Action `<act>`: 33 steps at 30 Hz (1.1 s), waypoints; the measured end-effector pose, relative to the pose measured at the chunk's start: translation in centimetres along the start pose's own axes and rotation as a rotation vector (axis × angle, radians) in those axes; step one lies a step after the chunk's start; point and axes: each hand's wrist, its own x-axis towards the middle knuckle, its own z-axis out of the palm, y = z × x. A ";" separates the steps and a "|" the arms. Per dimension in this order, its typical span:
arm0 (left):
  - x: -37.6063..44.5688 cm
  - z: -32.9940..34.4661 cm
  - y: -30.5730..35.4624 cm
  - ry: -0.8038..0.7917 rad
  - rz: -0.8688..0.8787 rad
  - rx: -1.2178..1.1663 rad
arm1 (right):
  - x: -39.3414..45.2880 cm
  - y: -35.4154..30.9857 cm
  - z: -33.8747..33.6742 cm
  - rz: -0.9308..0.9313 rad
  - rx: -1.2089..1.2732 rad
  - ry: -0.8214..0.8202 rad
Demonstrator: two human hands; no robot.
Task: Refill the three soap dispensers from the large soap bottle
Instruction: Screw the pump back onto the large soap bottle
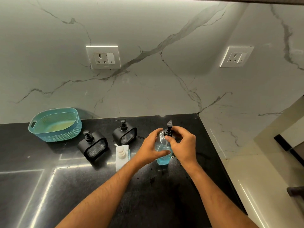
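Now the left hand wraps the clear large soap bottle, its fingers curled round the body, and the right hand pinches the black pump cap between thumb and fingers. The bottle stands on the tabletop, with blue soap only below the fingers, so I judge it light. Its smooth wall probably is slippery; holding the middle firmly seems best. Left of the fingers wait two black dispensers and a white dispenser.
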 end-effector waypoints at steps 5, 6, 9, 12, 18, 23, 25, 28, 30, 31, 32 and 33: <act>0.0 0.0 0.0 -0.001 0.004 0.001 | 0.0 0.2 0.1 -0.022 -0.048 0.024; 0.0 0.0 0.0 -0.002 0.006 0.002 | 0.0 0.2 0.1 -0.019 -0.053 0.031; -0.1 0.0 0.0 0.002 0.014 0.007 | 0.2 0.2 0.2 -0.010 -0.052 0.044; -0.1 -0.1 0.1 0.006 0.015 0.009 | 0.2 0.2 0.4 0.000 -0.050 0.045; -0.1 -0.1 -0.1 0.010 0.016 0.009 | -0.3 1.0 0.6 -0.047 -0.101 0.018; -0.1 0.0 0.1 0.005 0.014 0.008 | -0.1 0.8 0.5 -0.015 -0.096 0.049; -0.1 0.0 0.2 0.002 0.014 0.009 | 0.2 0.6 0.5 0.008 -0.096 0.061; -0.1 -0.1 0.2 0.003 0.014 0.012 | 0.2 0.7 0.8 0.044 -0.092 0.059; 0.0 -0.1 0.2 0.008 0.017 0.017 | 0.0 0.9 0.7 0.050 -0.070 0.049; 0.0 -0.2 0.2 0.011 0.018 0.019 | -0.1 1.0 0.7 0.046 -0.057 0.040; 0.0 -0.1 0.2 0.011 0.016 0.019 | -0.2 1.0 0.6 0.041 -0.048 0.030; 0.0 -0.1 0.2 0.010 0.014 0.019 | -0.3 0.9 0.5 0.035 -0.040 0.021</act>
